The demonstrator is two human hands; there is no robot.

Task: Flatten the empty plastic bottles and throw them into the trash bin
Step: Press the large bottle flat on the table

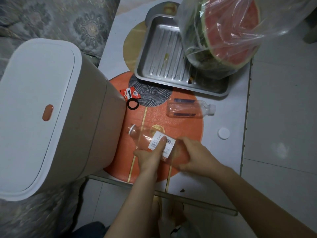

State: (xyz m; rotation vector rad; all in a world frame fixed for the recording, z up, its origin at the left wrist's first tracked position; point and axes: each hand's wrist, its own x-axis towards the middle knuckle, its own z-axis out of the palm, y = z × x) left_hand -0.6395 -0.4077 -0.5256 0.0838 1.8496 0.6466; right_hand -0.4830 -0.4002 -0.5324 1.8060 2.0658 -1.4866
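Clear plastic bottle with a white label [151, 141] lies neck toward the lidded white bin [51, 107], my left hand [151, 152] and right hand [192, 155] both clamped round it.

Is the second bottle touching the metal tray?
Apart. The head view shows bare orange mat between the second bottle and the tray.
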